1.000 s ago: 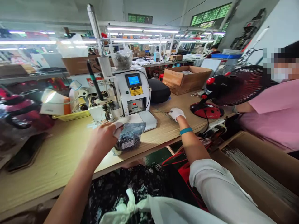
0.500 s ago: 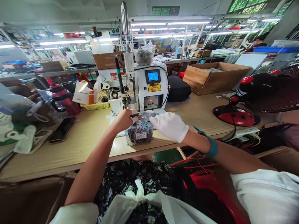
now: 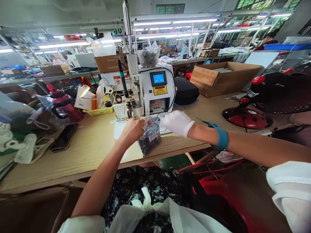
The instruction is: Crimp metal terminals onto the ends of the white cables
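A clear plastic bag [image 3: 149,140] of small dark parts, with a white label, hangs tilted at the table's front edge. My left hand [image 3: 134,130] is closed on the bag's upper left side. My right hand [image 3: 178,123], in a white glove, is closed at the bag's top right corner, its fingertips partly hidden. Just behind both hands stands a white machine [image 3: 158,92] with a blue screen and a red digit display.
A phone [image 3: 65,137] and clear bags lie at the left of the table [image 3: 94,142]. A yellow basket [image 3: 100,111] sits left of the machine. On the right are an open carton [image 3: 224,77], a black cushion [image 3: 186,91] and a red-and-black fan [image 3: 257,121].
The bag has turned and tilted, its lower end now hanging lower. My left hand has moved slightly right, and my right hand has moved slightly up and away from the bag's middle.
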Demonstrator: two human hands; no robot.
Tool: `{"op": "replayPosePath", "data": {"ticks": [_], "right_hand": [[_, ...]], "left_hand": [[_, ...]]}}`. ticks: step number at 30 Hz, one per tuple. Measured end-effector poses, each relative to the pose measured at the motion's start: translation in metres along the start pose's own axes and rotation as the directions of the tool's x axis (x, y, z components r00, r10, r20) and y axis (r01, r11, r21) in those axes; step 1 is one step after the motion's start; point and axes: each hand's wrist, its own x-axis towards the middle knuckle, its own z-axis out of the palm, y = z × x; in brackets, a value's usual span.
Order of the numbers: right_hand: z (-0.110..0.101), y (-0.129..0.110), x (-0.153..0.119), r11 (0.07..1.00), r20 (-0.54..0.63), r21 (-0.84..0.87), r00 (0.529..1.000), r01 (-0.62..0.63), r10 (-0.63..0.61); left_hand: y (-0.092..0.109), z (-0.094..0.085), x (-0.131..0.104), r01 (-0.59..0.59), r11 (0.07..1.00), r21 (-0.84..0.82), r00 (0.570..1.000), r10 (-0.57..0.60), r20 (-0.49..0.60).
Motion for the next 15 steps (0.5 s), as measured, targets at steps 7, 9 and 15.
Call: {"op": "replayPosePath", "data": {"ticks": [7,9,15], "right_hand": [[0.026,0.035,-0.020,0.961,0.014,0.109,0.967,-0.254,0.254],[0.046,0.045,-0.020,0.902,0.131,0.157,0.914,-0.402,0.384],[0.084,0.044,-0.017,0.852,0.183,0.275,0.894,-0.447,0.410]], "left_hand": [[-0.004,-0.003,0.003,0.091,0.995,-0.034,0.996,-0.092,-0.022],[-0.002,-0.008,0.003,0.109,0.994,0.012,0.994,-0.109,-0.008],[0.019,-0.025,0.016,0.077,0.993,0.093,0.995,-0.083,0.058]]}}
